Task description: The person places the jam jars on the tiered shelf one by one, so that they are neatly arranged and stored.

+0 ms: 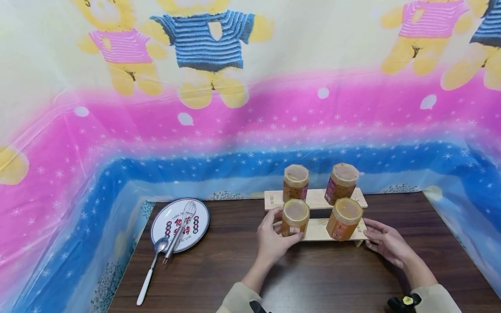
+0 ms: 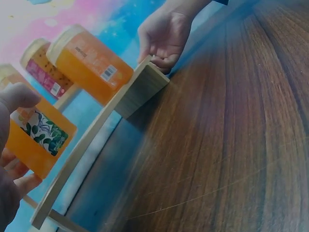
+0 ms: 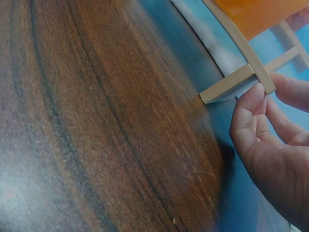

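Observation:
A two-tier wooden rack (image 1: 316, 234) stands near the back of the table with jars on both steps. My left hand (image 1: 269, 241) grips the front left jar (image 1: 294, 217), thumb on its near side and fingers round the far side. That jar (image 2: 46, 133) has an orange filling and a leafy label in the left wrist view. At the rack's right end, my right hand (image 1: 387, 243) pinches the edge of the lower board (image 3: 258, 72) between thumb and fingers. Beside the held jar, the front right jar (image 1: 343, 221) sits on the same step.
Two speckled jars, the back left jar (image 1: 296, 182) and back right jar (image 1: 339, 187), stand on the upper step. To the left lie a white plate (image 1: 162, 217), a whisk (image 1: 181, 228) across it and a spoon (image 1: 148, 280) leaning on its rim. A printed cloth (image 1: 235, 130) hangs behind the table.

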